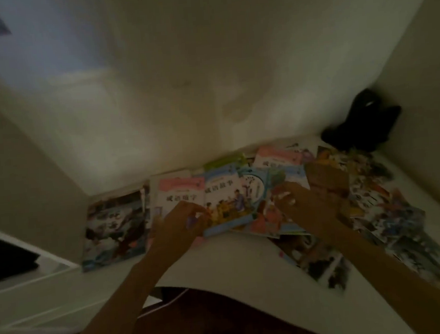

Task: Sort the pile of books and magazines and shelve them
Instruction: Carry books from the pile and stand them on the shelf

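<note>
Books and magazines lie spread in an overlapping row along the far side of the white table (247, 254), against the wall, in dim, blurred light. Left hand (177, 224) has its fingers curled round the left edge of the blue-covered book (225, 200), which overlaps a pink-topped book (175, 194). Right hand (310, 208) rests with curled fingers on the books beside it; grip cannot be told; a dark object (362, 121) sits in the far right corner.

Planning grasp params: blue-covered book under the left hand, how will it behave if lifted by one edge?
The blue-covered book looks thin with a soft cover, so it probably sags when held by one edge. It lies overlapped among other books; sliding it likely drags its neighbours. The cover may be glossy and slippery, but blur prevents confirming.
</note>
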Demonstrator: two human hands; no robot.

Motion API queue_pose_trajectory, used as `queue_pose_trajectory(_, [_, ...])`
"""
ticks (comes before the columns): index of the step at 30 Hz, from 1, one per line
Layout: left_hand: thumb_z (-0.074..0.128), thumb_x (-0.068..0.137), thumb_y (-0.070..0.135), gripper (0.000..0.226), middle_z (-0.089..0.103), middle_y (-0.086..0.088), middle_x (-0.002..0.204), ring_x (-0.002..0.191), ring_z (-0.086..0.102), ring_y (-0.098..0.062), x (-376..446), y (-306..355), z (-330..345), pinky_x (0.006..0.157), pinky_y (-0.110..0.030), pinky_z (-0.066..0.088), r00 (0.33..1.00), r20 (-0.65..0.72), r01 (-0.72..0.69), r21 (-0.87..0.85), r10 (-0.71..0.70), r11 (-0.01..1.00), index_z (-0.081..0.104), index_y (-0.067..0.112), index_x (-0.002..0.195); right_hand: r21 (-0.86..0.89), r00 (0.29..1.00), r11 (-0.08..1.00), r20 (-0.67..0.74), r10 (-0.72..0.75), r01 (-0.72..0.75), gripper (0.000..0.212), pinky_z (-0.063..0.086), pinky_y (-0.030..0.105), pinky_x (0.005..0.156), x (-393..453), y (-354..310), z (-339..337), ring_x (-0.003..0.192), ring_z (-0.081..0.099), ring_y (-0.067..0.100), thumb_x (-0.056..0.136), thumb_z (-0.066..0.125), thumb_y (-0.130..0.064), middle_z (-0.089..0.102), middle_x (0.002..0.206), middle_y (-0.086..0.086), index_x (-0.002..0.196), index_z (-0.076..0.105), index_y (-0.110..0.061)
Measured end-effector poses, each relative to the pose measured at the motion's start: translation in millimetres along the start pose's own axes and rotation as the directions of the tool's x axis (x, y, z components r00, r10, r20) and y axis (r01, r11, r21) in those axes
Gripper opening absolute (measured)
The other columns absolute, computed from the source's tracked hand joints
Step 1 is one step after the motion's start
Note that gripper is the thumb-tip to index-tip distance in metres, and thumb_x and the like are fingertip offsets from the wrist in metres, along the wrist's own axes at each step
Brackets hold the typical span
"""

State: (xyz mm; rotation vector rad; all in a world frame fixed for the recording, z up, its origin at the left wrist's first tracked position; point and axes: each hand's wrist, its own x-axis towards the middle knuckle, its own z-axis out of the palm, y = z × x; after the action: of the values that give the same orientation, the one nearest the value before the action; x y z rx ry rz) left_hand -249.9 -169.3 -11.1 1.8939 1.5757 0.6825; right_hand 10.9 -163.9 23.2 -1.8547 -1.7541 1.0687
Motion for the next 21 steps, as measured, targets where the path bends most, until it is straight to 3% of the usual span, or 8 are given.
queue_pose_trajectory(4, [0.056,0.091,0.011,0.021,0.06,-0.013,0.106,0.095,0.058,-0.022,19,-27,34,0.066,-0.003,0.035,0.974,0.079,0.214,0.011,-0.214,0.977,0.063,0.002,0.109,0.047,0.985,0.984,-0.018,0.172,-0.171,0.024,0.046,0.036,0.086,19,48,23,0.106,0.054,0.041,0.095,0.046,-0.001,0.055,0.116,0.026,0.116,0.055,0.006])
queue_pose_trajectory(7, [0.056,0.091,0.012,0.028,0.053,-0.019,0.121,0.109,0.053,-0.031,35,-42,45,0.083,-0.027,0.042,0.933,0.133,0.335,0.015,-0.334,0.942,0.058,0.001,0.117,0.123,0.956,0.957,-0.106,0.275,-0.262,0.023,0.041,0.045,0.087,34,63,38,0.105,0.051,0.048,0.095,0.043,0.002,0.053,0.113,0.034,0.111,0.054,0.015])
queue_pose_trajectory(9, [0.058,0.09,0.011,0.037,0.043,-0.021,0.13,0.116,0.048,-0.035,48,-54,47,0.092,-0.036,0.042,0.908,0.09,0.408,0.022,-0.409,0.913,0.053,0.0,0.124,0.17,0.918,0.934,-0.2,0.344,-0.313,0.029,0.033,0.043,0.094,47,67,46,0.113,0.046,0.048,0.094,0.044,0.004,0.049,0.12,0.037,0.117,0.049,0.021])
queue_pose_trajectory(11, [0.063,0.086,0.01,0.045,0.038,-0.024,0.135,0.12,0.044,-0.038,60,-74,47,0.095,-0.041,0.041,0.866,-0.016,0.499,-0.004,-0.499,0.867,0.049,-0.002,0.127,0.236,0.867,0.908,-0.289,0.405,-0.346,0.039,0.036,0.039,0.095,62,70,53,0.117,0.047,0.042,0.094,0.048,-0.003,0.049,0.126,0.031,0.129,0.042,0.013])
queue_pose_trajectory(14, [0.069,0.082,0.013,0.066,0.025,-0.028,0.143,0.132,0.027,-0.042,73,-100,43,0.105,-0.048,0.03,0.775,-0.126,0.615,-0.073,-0.619,0.785,0.035,-0.003,0.137,0.339,0.813,0.861,-0.322,0.486,-0.38,0.058,0.047,0.039,0.081,89,69,64,0.099,0.057,0.036,0.091,0.059,-0.022,0.056,0.114,0.024,0.138,0.033,0.0])
queue_pose_trajectory(17, [0.068,0.083,0.025,0.081,0.017,-0.027,0.147,0.136,0.017,-0.04,78,-112,40,0.109,-0.047,0.02,0.688,-0.094,0.716,-0.074,-0.72,0.694,0.021,0.001,0.145,0.24,0.799,0.87,-0.347,0.491,-0.43,0.072,0.042,0.049,0.094,106,65,81,0.116,0.048,0.038,0.084,0.066,-0.037,0.049,0.126,0.023,0.138,0.035,0.0])
queue_pose_trajectory(19, [0.071,0.079,0.035,0.088,0.017,-0.026,0.146,0.135,0.018,-0.042,81,-121,44,0.108,-0.051,0.023,0.67,-0.094,0.735,-0.057,-0.736,0.676,0.021,0.007,0.145,0.152,0.787,0.867,-0.366,0.496,-0.475,0.079,0.035,0.053,0.101,112,63,87,0.125,0.038,0.039,0.078,0.068,-0.048,0.044,0.134,0.023,0.134,0.039,0.0])
queue_pose_trajectory(21, [0.074,0.074,0.041,0.09,0.021,-0.027,0.144,0.132,0.021,-0.044,86,-124,45,0.106,-0.055,0.027,0.654,-0.113,0.749,-0.041,-0.748,0.661,0.024,0.011,0.143,0.213,0.76,0.834,-0.344,0.551,-0.509,0.077,0.035,0.053,0.101,117,67,86,0.123,0.04,0.039,0.078,0.068,-0.049,0.045,0.132,0.022,0.132,0.042,0.0])
